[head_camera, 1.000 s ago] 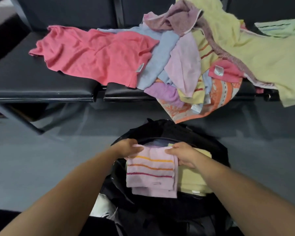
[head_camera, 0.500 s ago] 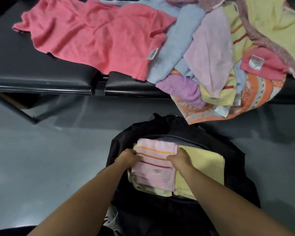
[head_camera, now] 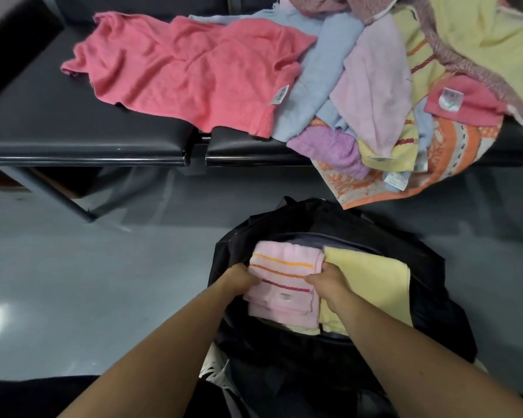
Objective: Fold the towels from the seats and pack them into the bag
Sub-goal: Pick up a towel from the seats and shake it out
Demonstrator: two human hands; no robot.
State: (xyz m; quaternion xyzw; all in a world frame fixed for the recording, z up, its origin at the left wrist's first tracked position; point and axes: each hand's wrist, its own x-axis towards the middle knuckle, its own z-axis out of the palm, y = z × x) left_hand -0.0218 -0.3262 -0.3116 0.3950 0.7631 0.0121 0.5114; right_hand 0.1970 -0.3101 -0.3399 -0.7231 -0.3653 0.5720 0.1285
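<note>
Grey floor (head_camera: 73, 282) open left of bag (head_camera: 435, 297) | left hand (head_camera: 239, 279), right hand (head_camera: 326, 280) grip side edges of pink towel (head_camera: 284, 285) inside bag

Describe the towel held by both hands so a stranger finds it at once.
Find the black bag on the floor before the seats. In its open mouth, the left hand and right hand grip the pink towel. It alone has three thin stripes, yellow, orange and red; the yellow towel beside it is plain.
</note>
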